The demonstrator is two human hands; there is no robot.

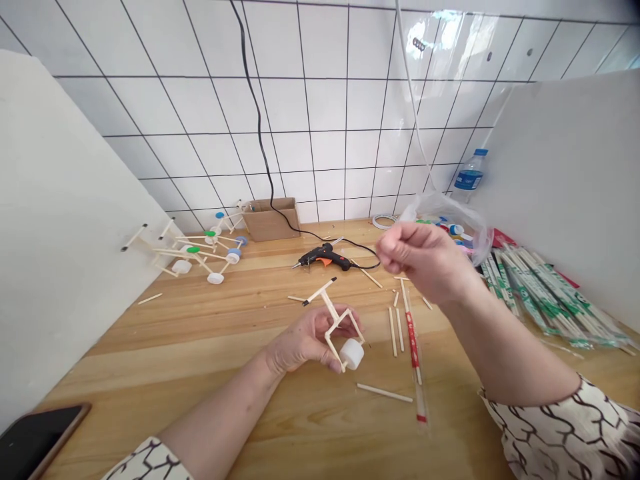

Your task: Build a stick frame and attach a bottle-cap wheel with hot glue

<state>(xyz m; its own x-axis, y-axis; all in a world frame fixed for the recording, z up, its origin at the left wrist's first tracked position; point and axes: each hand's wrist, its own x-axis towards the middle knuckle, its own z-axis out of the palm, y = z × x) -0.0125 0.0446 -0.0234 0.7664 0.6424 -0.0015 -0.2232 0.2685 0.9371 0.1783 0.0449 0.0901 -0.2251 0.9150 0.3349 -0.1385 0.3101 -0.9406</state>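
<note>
My left hand [306, 341] holds a small frame of glued wooden sticks [334, 315] with a white bottle cap [351, 354] at its lower end, just above the wooden table [200, 347]. My right hand [425, 257] is raised above the table's middle right, fingers curled together near a clear plastic bag [463, 220]; I cannot tell whether it pinches anything. A black and orange glue gun [324, 257] lies behind both hands, its cord running up the tiled wall.
Loose sticks [397, 330] and a red-striped chopstick wrapper [414, 347] lie right of the frame. Finished stick-and-cap models [205, 253] sit at the back left by a cardboard box [273, 219]. Packed chopsticks [535, 297], a water bottle [469, 177], tape roll [384, 221], phone [37, 440], white side boards.
</note>
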